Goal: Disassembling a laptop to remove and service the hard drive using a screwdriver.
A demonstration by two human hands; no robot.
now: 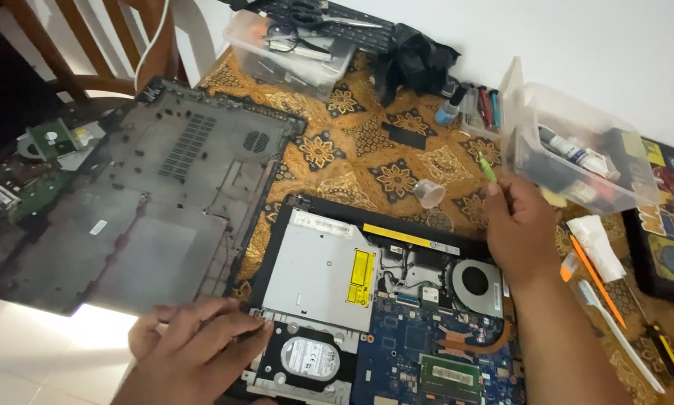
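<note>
An opened laptop (pixel 397 300) lies on a patterned brown cloth, its optical drive (pixel 318 266), hard disk (pixel 311 358), fan (pixel 476 285) and blue board exposed. My left hand (pixel 194 345) rests on the laptop's near left corner, fingers pressed on the frame beside the hard disk. My right hand (pixel 521 225) is raised over the laptop's far right edge and pinches a thin green-handled tool (pixel 487 169), close to a clear plastic box (pixel 577 150).
The removed grey bottom cover (pixel 149 202) lies to the left. A circuit board (pixel 22 187) sits at far left. A small clear cup (pixel 429 193), a second clear box (pixel 292 49), scissors (pixel 329 16), orange and white pry tools (pixel 600 292) surround the laptop.
</note>
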